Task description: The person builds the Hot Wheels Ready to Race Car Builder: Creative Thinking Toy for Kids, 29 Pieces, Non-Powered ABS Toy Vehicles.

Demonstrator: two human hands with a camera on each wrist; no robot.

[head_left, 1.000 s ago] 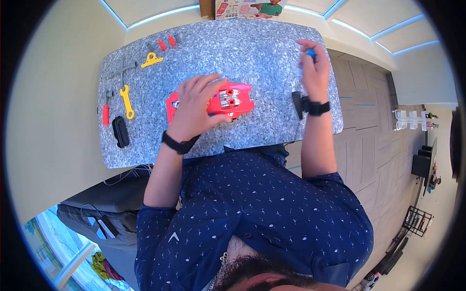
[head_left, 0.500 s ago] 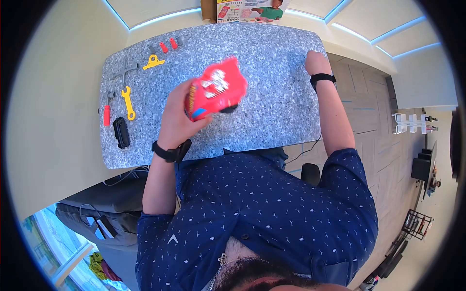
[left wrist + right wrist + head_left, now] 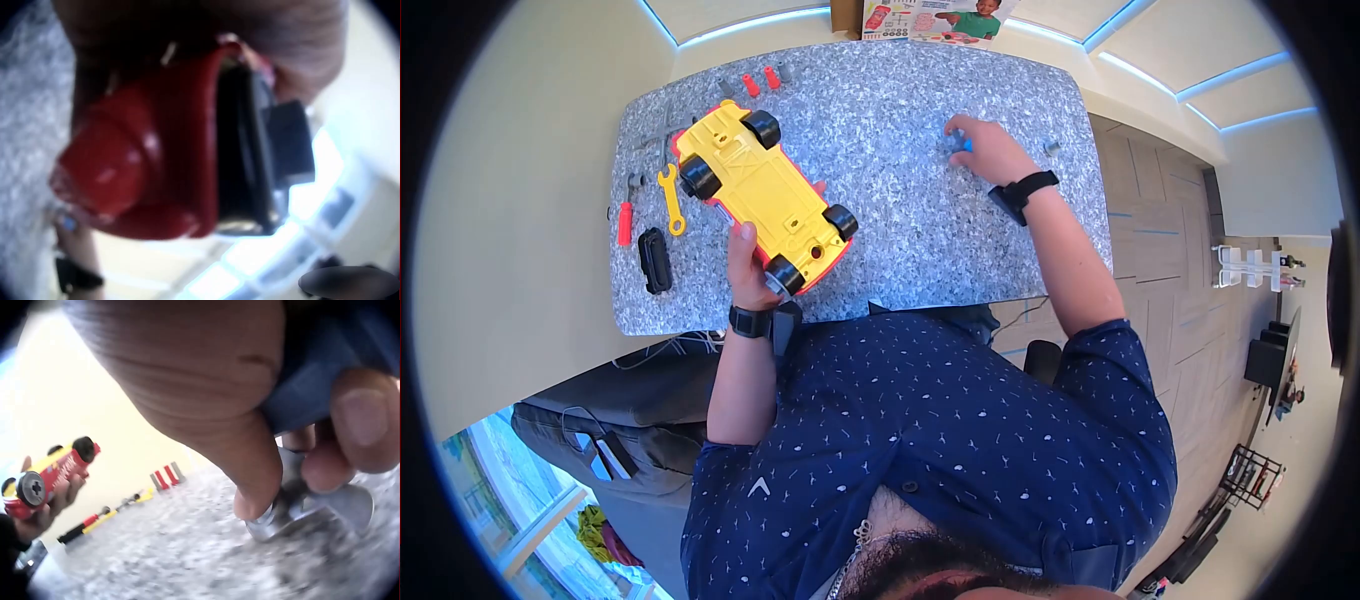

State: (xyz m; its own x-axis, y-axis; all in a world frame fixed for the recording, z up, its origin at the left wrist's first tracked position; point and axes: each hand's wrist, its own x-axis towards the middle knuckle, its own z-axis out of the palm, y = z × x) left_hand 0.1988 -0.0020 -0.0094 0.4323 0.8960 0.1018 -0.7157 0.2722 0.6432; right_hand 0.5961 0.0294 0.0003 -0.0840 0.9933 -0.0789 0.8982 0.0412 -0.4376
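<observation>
My left hand [image 3: 747, 268] grips a toy car [image 3: 765, 185] above the table's left part. The car is turned over, its yellow underside with black wheels [image 3: 700, 177] facing the head camera. In the left wrist view the red body [image 3: 150, 150] and a dark wheel [image 3: 250, 150] show close up. My right hand [image 3: 992, 153] is low at the table's right side. Its fingers curl round a blue object [image 3: 312, 381], mostly hidden by the hand. Thumb and fingertips also pinch a small grey part [image 3: 287, 515] close over the speckled surface.
At the left of the table lie a yellow wrench [image 3: 671, 198], a red-handled tool [image 3: 625, 222] and a black case-like piece [image 3: 654, 262]. Several red and grey pieces [image 3: 751, 85] line the back left. Another grey piece [image 3: 1052, 148] sits near the right edge. A printed box [image 3: 940, 20] stands behind.
My left hand has lifted the car off the table and flipped it underside up, toward the left. The right hand reached to the far right edge, then came back inward.
</observation>
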